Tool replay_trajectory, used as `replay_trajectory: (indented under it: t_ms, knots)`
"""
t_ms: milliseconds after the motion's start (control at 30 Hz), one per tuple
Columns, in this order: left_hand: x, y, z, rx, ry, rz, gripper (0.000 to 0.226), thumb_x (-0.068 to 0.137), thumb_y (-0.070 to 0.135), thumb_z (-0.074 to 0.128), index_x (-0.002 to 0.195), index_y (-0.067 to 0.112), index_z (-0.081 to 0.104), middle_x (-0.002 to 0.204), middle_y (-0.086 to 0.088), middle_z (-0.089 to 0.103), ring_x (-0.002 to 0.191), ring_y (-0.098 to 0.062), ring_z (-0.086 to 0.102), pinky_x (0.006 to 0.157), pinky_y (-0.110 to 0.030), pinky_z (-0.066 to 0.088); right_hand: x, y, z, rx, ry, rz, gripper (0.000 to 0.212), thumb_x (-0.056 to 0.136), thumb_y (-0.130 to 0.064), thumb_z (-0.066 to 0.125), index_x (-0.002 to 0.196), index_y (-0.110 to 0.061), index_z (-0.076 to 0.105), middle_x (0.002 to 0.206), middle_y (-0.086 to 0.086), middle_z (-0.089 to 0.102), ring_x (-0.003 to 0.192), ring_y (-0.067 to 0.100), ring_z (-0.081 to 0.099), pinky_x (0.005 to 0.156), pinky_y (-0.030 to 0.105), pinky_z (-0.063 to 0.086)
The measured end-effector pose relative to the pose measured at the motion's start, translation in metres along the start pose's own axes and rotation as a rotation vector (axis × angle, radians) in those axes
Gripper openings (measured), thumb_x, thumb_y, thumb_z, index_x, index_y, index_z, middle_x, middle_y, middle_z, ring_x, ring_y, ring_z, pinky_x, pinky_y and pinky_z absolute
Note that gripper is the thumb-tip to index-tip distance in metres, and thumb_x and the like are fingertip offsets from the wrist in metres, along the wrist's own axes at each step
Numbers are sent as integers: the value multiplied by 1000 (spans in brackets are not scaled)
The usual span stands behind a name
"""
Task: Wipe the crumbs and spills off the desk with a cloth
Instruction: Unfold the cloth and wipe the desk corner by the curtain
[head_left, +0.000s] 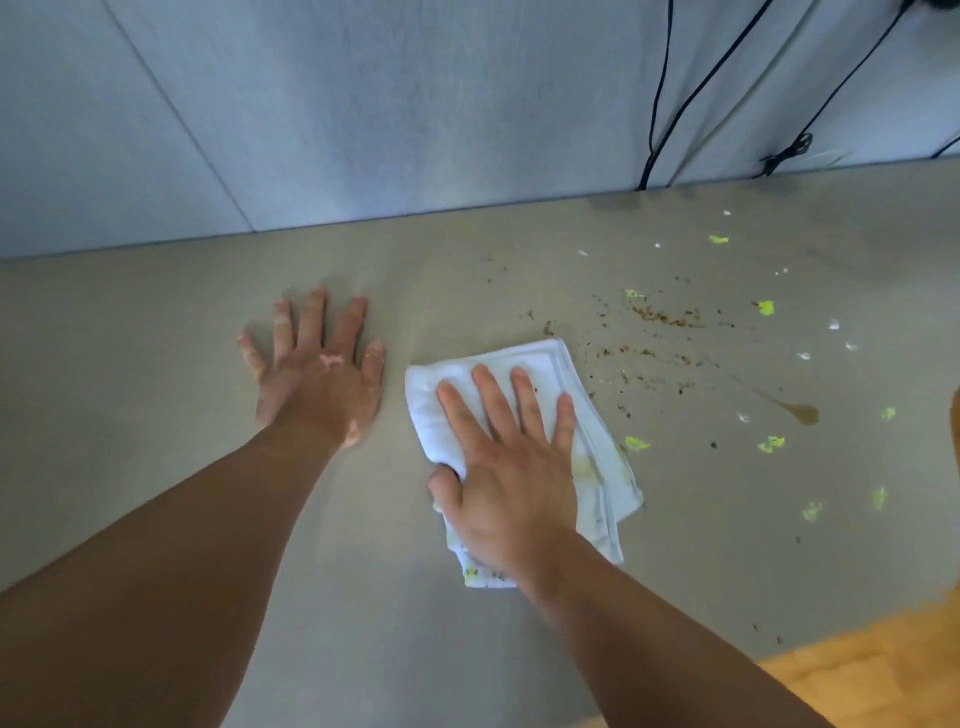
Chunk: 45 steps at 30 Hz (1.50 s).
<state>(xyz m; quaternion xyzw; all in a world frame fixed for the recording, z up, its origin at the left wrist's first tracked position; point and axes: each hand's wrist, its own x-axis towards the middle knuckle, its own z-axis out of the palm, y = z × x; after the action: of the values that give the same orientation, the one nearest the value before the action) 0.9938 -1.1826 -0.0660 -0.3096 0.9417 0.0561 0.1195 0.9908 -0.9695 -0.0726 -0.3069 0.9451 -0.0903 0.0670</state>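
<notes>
A folded white cloth (540, 364) lies on the grey desk (156, 364), stained yellow-green along its near edge. My right hand (511, 467) presses flat on the cloth, fingers spread and thumb hooked under its left edge. My left hand (317, 369) rests palm down on the bare desk to the left of the cloth, fingers apart, holding nothing. Brown crumbs (665, 316) are scattered to the right of the cloth. Green scraps (636, 443) and small white bits (834, 324) lie among them. A brown liquid spill (802, 413) with a thin streak sits at the right.
A grey-blue partition wall (363, 104) rises behind the desk. Black cables (657, 104) hang down it at the back right. The desk's front edge runs diagonally at lower right, with wooden floor (857, 665) beyond it.
</notes>
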Motion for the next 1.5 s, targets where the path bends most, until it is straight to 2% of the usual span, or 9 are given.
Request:
replay_trajectory:
  t_ms: [100, 267, 533, 767, 867, 1067, 1200, 1367, 1500]
  knots:
    - [0, -1, 4, 12, 34, -16, 60, 101, 57, 6, 159, 45, -2, 171, 5, -3, 158, -27, -8, 124, -62, 4, 63, 0, -7, 41, 5, 51, 71, 89, -55, 38, 158, -40, 31, 171, -3, 23, 159, 33, 12, 122, 69, 2]
    - [6, 1, 5, 27, 47, -30, 61, 99, 59, 5, 158, 47, -4, 171, 6, -3, 157, -25, -8, 125, -58, 4, 164, -6, -18, 42, -79, 115, 69, 100, -57, 31, 163, -40, 9, 173, -2, -1, 158, 35, -12, 118, 72, -11]
    - [10, -3, 2, 27, 37, -18, 65, 95, 63, -2, 157, 46, -8, 171, 4, -4, 158, -25, -10, 125, -59, 4, 197, 40, -32, 39, -4, 209, 66, 101, -55, 29, 163, -38, 14, 173, -2, 7, 159, 31, -3, 122, 68, -5]
    - [12, -5, 4, 20, 52, -14, 64, 96, 63, 0, 157, 46, -8, 171, 5, -5, 157, -27, -9, 124, -61, 4, 179, 169, -63, 32, 55, 645, 64, 100, -55, 28, 161, -39, 18, 172, 1, 13, 158, 34, 5, 120, 72, 3]
    - [14, -4, 5, 38, 60, -15, 64, 96, 63, 0, 157, 45, -7, 171, 4, -5, 157, -29, -8, 123, -62, 5, 175, 180, -68, 65, 56, 727, 61, 101, -53, 28, 160, -40, 20, 171, 0, 12, 158, 36, 5, 118, 76, 2]
    - [15, -1, 2, 35, 52, -10, 65, 98, 63, 4, 159, 42, -2, 172, 1, -2, 158, -32, -4, 123, -64, 5, 120, 117, -58, 17, -32, 471, 58, 104, -49, 24, 161, -45, 14, 173, -4, 8, 159, 34, 1, 118, 77, 3]
    - [17, -1, 3, 58, 39, -13, 67, 96, 64, -1, 159, 43, -4, 172, 3, -5, 158, -32, -4, 122, -66, 6, 38, 64, -37, -42, -99, 245, 68, 93, -53, 15, 161, -46, 17, 173, -5, 11, 160, 33, 1, 120, 74, 2]
    - [18, -3, 3, 51, 14, 11, 66, 96, 65, -1, 159, 43, -4, 172, 2, -7, 158, -33, -7, 121, -68, 3, -73, 23, -7, -45, -11, 75, 77, 79, -46, 53, 155, -39, 44, 165, 0, 37, 156, 37, 25, 114, 78, 20]
    - [13, 0, 2, 3, 17, -1, 66, 98, 64, 6, 160, 42, 1, 172, 1, -3, 158, -32, -5, 123, -65, 2, -111, 26, -3, -3, 34, -4, 86, 64, -42, 61, 150, -38, 52, 163, -4, 42, 153, 31, 34, 113, 73, 29]
